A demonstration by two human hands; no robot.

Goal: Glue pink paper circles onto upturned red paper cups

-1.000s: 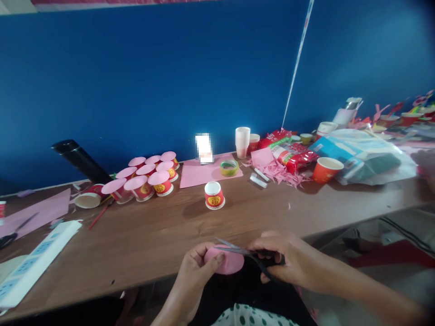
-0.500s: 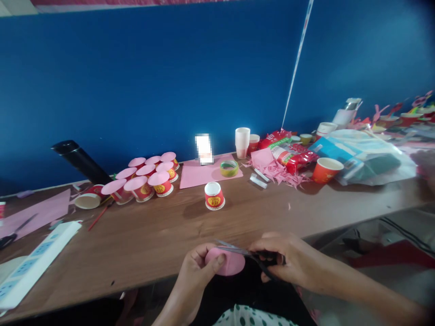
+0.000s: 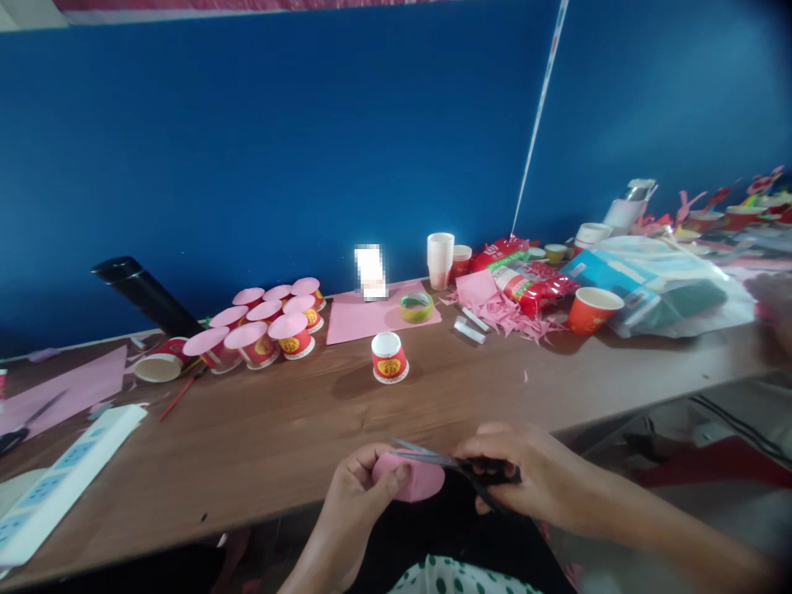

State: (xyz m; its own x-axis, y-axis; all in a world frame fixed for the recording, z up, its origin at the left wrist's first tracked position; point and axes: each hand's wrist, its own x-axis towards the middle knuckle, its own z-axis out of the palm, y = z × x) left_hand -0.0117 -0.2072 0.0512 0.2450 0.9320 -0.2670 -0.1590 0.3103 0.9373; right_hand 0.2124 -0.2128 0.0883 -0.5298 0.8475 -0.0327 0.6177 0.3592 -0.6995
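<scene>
Just off the table's front edge, my left hand [image 3: 365,487] pinches a round pink paper disc [image 3: 424,483] between thumb and fingers. My right hand [image 3: 520,470] is wrapped round the black handles of a pair of scissors [image 3: 433,458]. The blades are slightly parted and lie across the disc's upper edge, close to my left fingers. Beyond the hands, an upturned red paper cup [image 3: 389,360] with a yellow emblem and a white base stands on the table. To its left, several similar cups are topped with pink discs [image 3: 246,335].
A white power strip [image 3: 68,487] and a black bottle [image 3: 148,293] are at the left. A pink sheet [image 3: 352,320] bears a tape roll [image 3: 416,307]. Pink scraps [image 3: 504,309], an orange-red cup [image 3: 594,312] and a plastic bag [image 3: 674,289] lie to the right. A blue wall rises behind.
Almost nothing differs. The scissor blades stay at the disc's upper edge, and both hands keep their places. The whole view has shifted very slightly.
</scene>
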